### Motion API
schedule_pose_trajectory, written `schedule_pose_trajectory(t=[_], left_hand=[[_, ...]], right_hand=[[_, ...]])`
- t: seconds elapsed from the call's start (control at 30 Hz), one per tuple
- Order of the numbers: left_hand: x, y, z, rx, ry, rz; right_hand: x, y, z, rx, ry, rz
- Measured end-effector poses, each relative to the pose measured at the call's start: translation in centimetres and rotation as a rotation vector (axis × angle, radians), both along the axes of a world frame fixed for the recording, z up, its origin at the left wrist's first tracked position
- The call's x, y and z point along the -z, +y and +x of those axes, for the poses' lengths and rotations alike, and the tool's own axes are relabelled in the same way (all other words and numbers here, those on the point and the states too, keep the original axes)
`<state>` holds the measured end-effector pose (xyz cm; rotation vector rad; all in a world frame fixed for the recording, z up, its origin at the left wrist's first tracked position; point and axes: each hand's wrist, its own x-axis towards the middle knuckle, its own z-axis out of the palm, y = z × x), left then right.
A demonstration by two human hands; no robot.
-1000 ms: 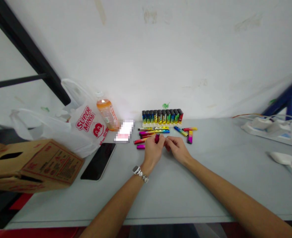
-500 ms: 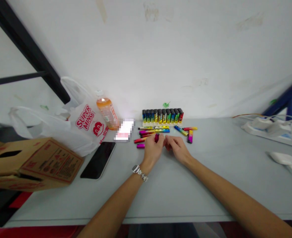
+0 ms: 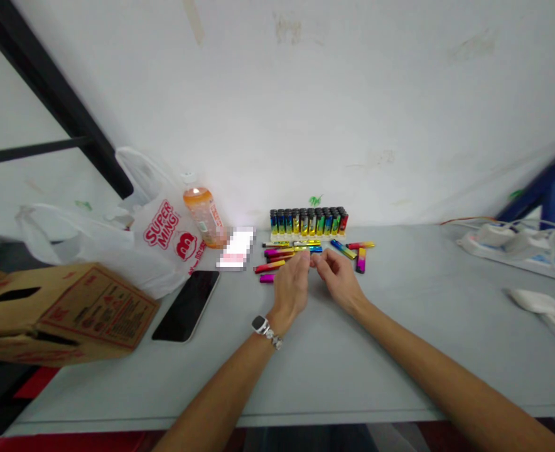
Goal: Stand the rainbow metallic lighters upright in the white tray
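Observation:
My left hand (image 3: 291, 285) is closed, its back turned to me, over the near edge of a group of loose lighters. What its fingers hold is mostly hidden behind the hand; a dark magenta lighter showed there a moment ago. Close against it, my right hand (image 3: 339, 281) has thumb and fingers pinched together, the fingertips meeting those of the left. Anything between them is too small to make out. Loose lighters in red (image 3: 269, 267), magenta (image 3: 267, 278) and blue-yellow (image 3: 343, 248) lie around the hands. Behind them, a rack of upright lighters (image 3: 308, 222) stands by the wall.
To the left are a black phone (image 3: 186, 306), a cardboard box (image 3: 70, 311), a white plastic bag (image 3: 164, 251), an orange drink bottle (image 3: 204, 213) and a blurred-out bright patch (image 3: 237, 248). A white power strip (image 3: 508, 251) and a white plug (image 3: 534, 301) with cables lie right.
My left hand has turned, so the magenta lighter in it no longer shows. My right hand has shifted slightly upward, its fingers still pinched beside the left.

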<state>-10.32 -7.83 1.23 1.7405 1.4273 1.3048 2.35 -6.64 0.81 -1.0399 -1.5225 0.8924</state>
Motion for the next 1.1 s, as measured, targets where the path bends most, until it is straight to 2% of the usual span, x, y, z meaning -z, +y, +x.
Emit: schedule_pose_trajectory(t=[0.1, 0.17, 0.27, 0.37, 0.47, 0.57, 0.67, 0.77, 0.93, 1.1], left_hand=[[0.3, -0.2, 0.1, 0.032, 0.004, 0.062], [0.5, -0.1, 0.2, 0.037, -0.006, 0.083], [0.5, 0.3, 0.1, 0.022, 0.010, 0.096], [0.0, 1.0, -0.7, -0.089, 0.088, 0.113], [-0.5, 1.9, -2.3, -0.239, 0.258, 0.149], [-0.7, 2.7, -4.3, -0.289, 0.451, 0.155], [-0.5, 3.1, -5.5, -0.307, 0.607, 0.116], [-0.2, 3.2, -5.7, -0.278, 0.688, 0.059], [0.0, 3.1, -5.1, -0.229, 0.758, -0.023], [0.2, 3.1, -4.8, -0.180, 0.761, -0.033]], right_hand=[[-0.5, 0.6, -0.2, 0.069, -0.041, 0.024], [-0.9, 1.1, -0.2, 0.061, -0.067, 0.039], [-1.8, 2.3, 0.2, -0.073, -0.088, 0.009], [-3.5, 4.1, 0.6, -0.181, -0.115, -0.011], [-5.3, 6.7, 0.7, -0.136, -0.251, 0.114], [-6.4, 9.7, 0.1, -0.035, -0.522, 0.304], [-6.3, 12.0, -0.7, -0.050, -0.722, 0.361], [-5.4, 13.4, -1.3, -0.084, -0.810, 0.384], [-4.6, 14.3, -1.4, -0.069, -0.739, 0.368], [-5.5, 15.0, -1.1, -0.111, -0.751, 0.293]])
